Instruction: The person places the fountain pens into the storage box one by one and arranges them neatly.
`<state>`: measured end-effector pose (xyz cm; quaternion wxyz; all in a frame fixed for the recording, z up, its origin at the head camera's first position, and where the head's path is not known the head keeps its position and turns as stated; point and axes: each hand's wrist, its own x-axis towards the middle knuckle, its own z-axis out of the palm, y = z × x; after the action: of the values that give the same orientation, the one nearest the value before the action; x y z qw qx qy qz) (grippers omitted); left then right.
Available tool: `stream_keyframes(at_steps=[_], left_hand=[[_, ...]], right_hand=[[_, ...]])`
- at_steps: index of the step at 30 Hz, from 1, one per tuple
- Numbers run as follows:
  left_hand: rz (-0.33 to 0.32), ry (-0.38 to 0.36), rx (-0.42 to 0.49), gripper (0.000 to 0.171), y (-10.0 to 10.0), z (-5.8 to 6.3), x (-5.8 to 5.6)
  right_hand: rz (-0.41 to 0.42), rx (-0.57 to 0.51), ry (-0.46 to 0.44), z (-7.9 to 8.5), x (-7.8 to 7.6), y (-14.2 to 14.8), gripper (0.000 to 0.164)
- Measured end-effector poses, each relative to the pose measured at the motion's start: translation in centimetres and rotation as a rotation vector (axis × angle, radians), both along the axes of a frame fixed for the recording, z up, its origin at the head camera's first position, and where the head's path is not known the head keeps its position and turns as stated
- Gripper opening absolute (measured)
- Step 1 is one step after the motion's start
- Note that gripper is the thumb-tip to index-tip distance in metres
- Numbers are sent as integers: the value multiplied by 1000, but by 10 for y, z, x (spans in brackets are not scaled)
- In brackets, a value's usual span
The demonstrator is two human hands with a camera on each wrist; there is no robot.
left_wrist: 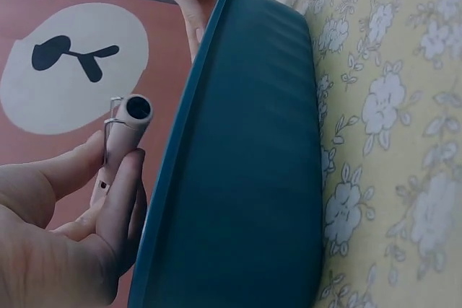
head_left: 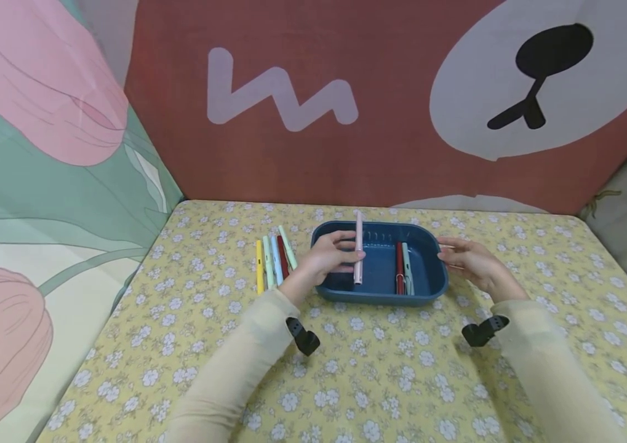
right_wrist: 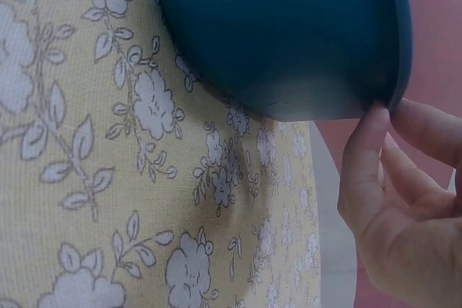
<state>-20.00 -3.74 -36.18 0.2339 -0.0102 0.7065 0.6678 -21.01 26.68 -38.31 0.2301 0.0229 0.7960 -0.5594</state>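
Note:
My left hand [head_left: 321, 258] pinches a pale pink pen [head_left: 359, 231] between thumb and fingers. That pen stands lengthwise over the left half of a blue plastic basin [head_left: 382, 299], and its metal clip shows in the left wrist view. With thumb and fingers, my right hand [head_left: 476, 266] grips the basin's right rim, as the right wrist view [right_wrist: 401, 200] confirms for the same hand. Inside the basin, toward the right, a dark red pen [head_left: 399, 267] and a grey-green pen [head_left: 408, 271] lie side by side.
Left of the basin several pens lie in a row: a yellow pen [head_left: 259, 267], a light blue pen [head_left: 277, 261], a dark red pen [head_left: 282, 252] and pale green ones, partly behind my left hand. A yellow floral cloth [head_left: 346, 381] covers the table. A printed curtain [head_left: 302, 154] hangs behind.

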Motion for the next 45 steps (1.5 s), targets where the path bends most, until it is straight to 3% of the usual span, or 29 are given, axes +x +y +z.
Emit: stream_keyframes(at_steps=[21,33,45], left_hand=[[15,-69,3,54,36,-14,-3],[-28,-110,3,57,57,-20,-1],[-2,-153,2,58,73,-31,-6]], right_hand=[[-1,33,14,0,-3,0,68],[1,23,41,1,-6,-2,65],[5,18,37,1,-6,-2,66]])
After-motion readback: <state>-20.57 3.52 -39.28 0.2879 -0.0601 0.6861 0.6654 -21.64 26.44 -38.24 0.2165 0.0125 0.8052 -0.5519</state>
